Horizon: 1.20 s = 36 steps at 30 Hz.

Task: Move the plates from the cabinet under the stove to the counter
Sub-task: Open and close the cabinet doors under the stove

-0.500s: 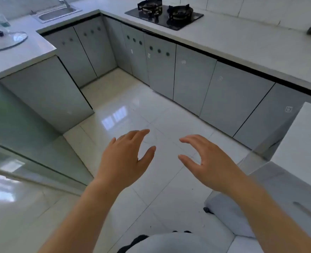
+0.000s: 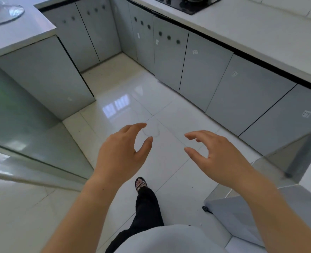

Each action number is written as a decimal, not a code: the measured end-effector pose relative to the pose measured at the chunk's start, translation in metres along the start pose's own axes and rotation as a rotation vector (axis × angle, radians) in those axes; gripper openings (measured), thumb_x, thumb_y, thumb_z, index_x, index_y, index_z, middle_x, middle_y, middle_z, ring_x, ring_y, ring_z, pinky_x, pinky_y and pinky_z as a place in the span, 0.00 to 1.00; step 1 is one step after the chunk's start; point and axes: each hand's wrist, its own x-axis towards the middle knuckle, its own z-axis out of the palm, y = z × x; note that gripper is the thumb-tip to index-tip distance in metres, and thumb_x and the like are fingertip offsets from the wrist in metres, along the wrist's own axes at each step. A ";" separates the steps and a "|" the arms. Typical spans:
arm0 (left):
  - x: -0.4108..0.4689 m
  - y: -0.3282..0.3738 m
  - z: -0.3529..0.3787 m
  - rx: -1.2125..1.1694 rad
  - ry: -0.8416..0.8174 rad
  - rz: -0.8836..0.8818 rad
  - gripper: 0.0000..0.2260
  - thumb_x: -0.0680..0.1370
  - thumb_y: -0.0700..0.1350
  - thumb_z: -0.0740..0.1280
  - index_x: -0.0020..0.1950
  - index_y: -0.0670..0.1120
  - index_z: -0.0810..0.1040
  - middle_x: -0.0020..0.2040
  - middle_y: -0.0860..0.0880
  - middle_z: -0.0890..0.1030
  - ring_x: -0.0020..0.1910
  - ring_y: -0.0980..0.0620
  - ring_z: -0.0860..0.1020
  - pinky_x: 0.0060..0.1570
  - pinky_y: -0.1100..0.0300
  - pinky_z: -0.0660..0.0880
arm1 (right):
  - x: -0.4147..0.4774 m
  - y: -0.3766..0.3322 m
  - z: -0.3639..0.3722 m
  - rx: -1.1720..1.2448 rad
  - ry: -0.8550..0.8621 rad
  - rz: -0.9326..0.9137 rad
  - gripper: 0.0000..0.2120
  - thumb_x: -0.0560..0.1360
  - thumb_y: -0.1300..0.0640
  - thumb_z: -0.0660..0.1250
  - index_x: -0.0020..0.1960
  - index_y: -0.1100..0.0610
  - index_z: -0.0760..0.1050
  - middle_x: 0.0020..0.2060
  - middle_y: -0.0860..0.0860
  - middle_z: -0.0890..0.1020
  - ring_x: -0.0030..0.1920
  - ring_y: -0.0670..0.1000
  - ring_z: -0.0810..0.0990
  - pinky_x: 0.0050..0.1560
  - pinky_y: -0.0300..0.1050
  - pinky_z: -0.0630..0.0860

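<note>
Plates are not in sight; by the task they sit behind the closed doors of the cabinet point(image 2: 169, 59) under the gas stove point(image 2: 185, 2). The left hand point(image 2: 120, 154) and right hand point(image 2: 218, 157) hover over the tiled floor point(image 2: 151, 99), well short of those doors, fingers loosely spread, holding nothing. The step in hand looks like the approach: best to step close, crouch squarely and pull a door by its edge, keeping the counter point(image 2: 260, 33) within reach.

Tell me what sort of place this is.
Most likely a home kitchen. A black gas stove is set into a long white counter, a row of shut grey cabinet doors runs beneath it, and the floor is glossy white tile.
</note>
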 end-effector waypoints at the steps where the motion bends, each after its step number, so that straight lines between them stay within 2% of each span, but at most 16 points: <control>1: 0.012 -0.005 0.001 -0.010 0.003 -0.001 0.20 0.75 0.61 0.56 0.65 0.58 0.71 0.61 0.59 0.76 0.32 0.59 0.73 0.39 0.60 0.67 | 0.011 -0.001 0.001 -0.003 -0.008 -0.001 0.18 0.75 0.42 0.58 0.63 0.44 0.69 0.59 0.36 0.74 0.54 0.34 0.69 0.47 0.24 0.61; 3: 0.038 -0.015 0.001 -0.043 -0.004 0.004 0.20 0.75 0.61 0.56 0.65 0.57 0.71 0.61 0.59 0.76 0.30 0.63 0.71 0.40 0.60 0.67 | 0.039 -0.005 0.003 -0.014 -0.022 -0.009 0.18 0.75 0.42 0.58 0.63 0.44 0.69 0.59 0.36 0.73 0.55 0.35 0.70 0.49 0.26 0.62; 6: 0.083 -0.034 -0.008 -0.052 -0.010 0.007 0.20 0.75 0.61 0.56 0.65 0.57 0.71 0.62 0.59 0.76 0.29 0.62 0.70 0.42 0.60 0.67 | 0.092 -0.019 0.003 -0.033 -0.031 -0.017 0.18 0.76 0.43 0.59 0.64 0.45 0.69 0.61 0.38 0.73 0.58 0.38 0.71 0.53 0.33 0.64; 9: 0.128 -0.056 -0.024 -0.033 -0.008 -0.005 0.20 0.76 0.60 0.55 0.66 0.57 0.70 0.63 0.59 0.75 0.31 0.57 0.70 0.42 0.60 0.67 | 0.150 -0.040 -0.003 -0.049 -0.037 -0.057 0.18 0.76 0.43 0.59 0.64 0.44 0.69 0.61 0.37 0.72 0.56 0.37 0.69 0.50 0.29 0.62; 13: 0.182 -0.083 -0.042 -0.036 -0.005 0.019 0.20 0.76 0.60 0.56 0.66 0.57 0.70 0.63 0.59 0.75 0.30 0.62 0.71 0.42 0.61 0.67 | 0.215 -0.062 -0.007 -0.061 0.004 -0.089 0.17 0.76 0.43 0.58 0.64 0.44 0.69 0.60 0.37 0.73 0.56 0.36 0.69 0.49 0.29 0.61; 15: 0.203 -0.096 -0.045 -0.024 -0.009 0.025 0.20 0.76 0.60 0.56 0.66 0.57 0.70 0.64 0.59 0.75 0.31 0.59 0.70 0.41 0.61 0.67 | 0.240 -0.067 -0.004 -0.064 0.023 -0.097 0.17 0.76 0.43 0.59 0.64 0.44 0.69 0.60 0.37 0.73 0.54 0.35 0.68 0.48 0.27 0.60; 18: 0.230 -0.112 -0.044 -0.020 -0.037 0.007 0.20 0.76 0.60 0.55 0.67 0.57 0.69 0.65 0.58 0.74 0.35 0.54 0.70 0.45 0.59 0.69 | 0.270 -0.068 0.003 -0.058 0.005 -0.091 0.18 0.76 0.42 0.59 0.64 0.44 0.69 0.60 0.37 0.73 0.53 0.34 0.67 0.50 0.30 0.61; 24: 0.283 -0.132 -0.033 -0.056 -0.064 -0.014 0.20 0.77 0.60 0.56 0.67 0.58 0.68 0.65 0.59 0.74 0.32 0.56 0.70 0.44 0.61 0.67 | 0.332 -0.059 0.009 -0.048 -0.031 -0.060 0.18 0.75 0.42 0.59 0.64 0.44 0.69 0.56 0.33 0.71 0.54 0.33 0.67 0.46 0.23 0.59; 28: 0.338 -0.146 -0.028 -0.064 -0.060 -0.037 0.21 0.76 0.60 0.56 0.68 0.58 0.67 0.64 0.60 0.74 0.27 0.62 0.70 0.42 0.62 0.66 | 0.390 -0.051 0.009 -0.015 -0.021 -0.066 0.17 0.75 0.43 0.59 0.63 0.45 0.71 0.56 0.35 0.73 0.54 0.35 0.70 0.52 0.29 0.65; 32: 0.415 -0.154 -0.023 -0.054 -0.077 -0.046 0.21 0.76 0.61 0.56 0.68 0.59 0.66 0.65 0.61 0.73 0.28 0.63 0.70 0.43 0.62 0.65 | 0.465 -0.035 0.002 -0.018 -0.003 -0.075 0.17 0.75 0.43 0.59 0.63 0.43 0.70 0.52 0.32 0.70 0.52 0.31 0.66 0.45 0.20 0.61; 36: 0.503 -0.151 -0.029 -0.037 -0.100 -0.021 0.20 0.76 0.60 0.56 0.67 0.59 0.67 0.65 0.62 0.73 0.31 0.67 0.70 0.45 0.62 0.65 | 0.544 -0.021 -0.022 -0.017 -0.014 -0.059 0.18 0.76 0.43 0.59 0.64 0.44 0.68 0.54 0.32 0.69 0.52 0.31 0.64 0.43 0.18 0.60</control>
